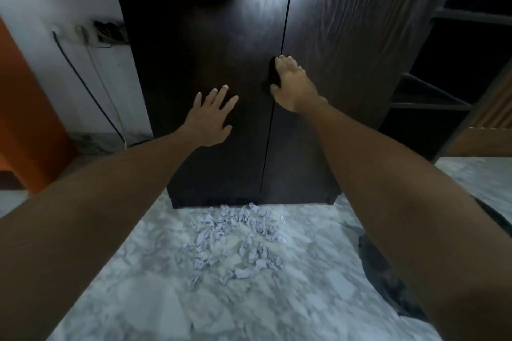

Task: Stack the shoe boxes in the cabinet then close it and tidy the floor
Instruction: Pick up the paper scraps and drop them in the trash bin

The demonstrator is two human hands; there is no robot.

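Observation:
A tall dark wooden cabinet (210,44) stands in front of me with both doors closed, only a thin seam between them. My left hand (212,116) lies flat on the left door, fingers spread. At the seam, my right hand (291,83) curls around a dark door handle (273,75) at mid height. No shoe boxes are in view. Several crumpled scraps of white paper (238,241) lie scattered on the marble floor just before the cabinet's base.
A white wall with a socket strip and hanging cables (91,36) is left of the cabinet, beside an orange panel (27,119). Dark open shelves (443,91) stand to the right. A dark object (388,279) lies on the floor under my right arm.

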